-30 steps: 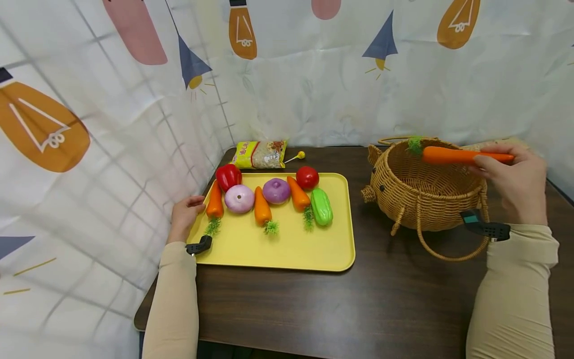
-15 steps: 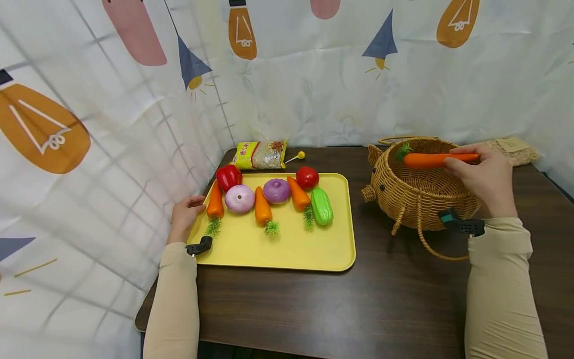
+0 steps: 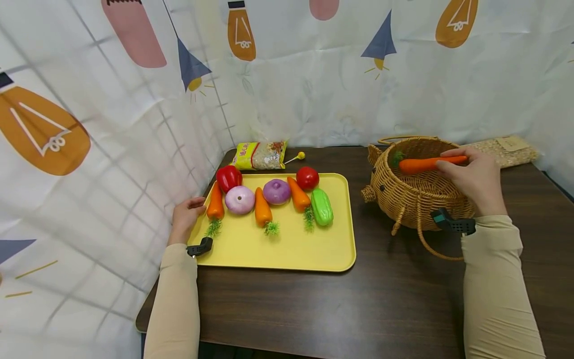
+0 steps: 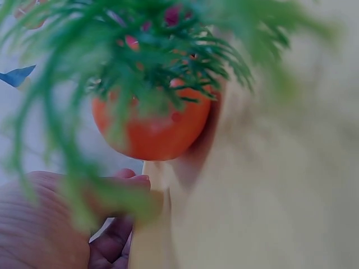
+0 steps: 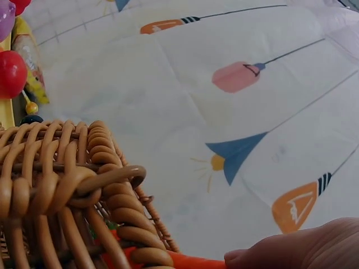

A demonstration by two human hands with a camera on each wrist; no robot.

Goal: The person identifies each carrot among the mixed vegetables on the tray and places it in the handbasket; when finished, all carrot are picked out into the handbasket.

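Observation:
My right hand (image 3: 477,177) pinches a toy carrot (image 3: 426,164) near its narrow end, fingers on top and thumb below. The carrot lies level across the opening of the pig-shaped wicker basket (image 3: 417,203), its green top inside by the far left rim. In the right wrist view, part of the carrot (image 5: 196,261) shows past the woven rim. At the left, my left hand (image 3: 185,219) holds the edge of the yellow tray (image 3: 278,252), thumb and fingers at the rim. A second carrot (image 3: 216,202) lies on the tray beside that hand, its leaves filling the left wrist view.
Also on the tray are a red pepper (image 3: 229,178), two purple onions (image 3: 239,200), two more carrots (image 3: 262,207), a tomato (image 3: 307,178) and a green vegetable (image 3: 322,207). Behind lie a yellow packet (image 3: 260,154), a yellow lollipop (image 3: 301,155) and another bag (image 3: 513,150).
My right hand has carried the carrot left and slightly down, from over the basket's right rim into its opening. The left hand and tray have stayed put.

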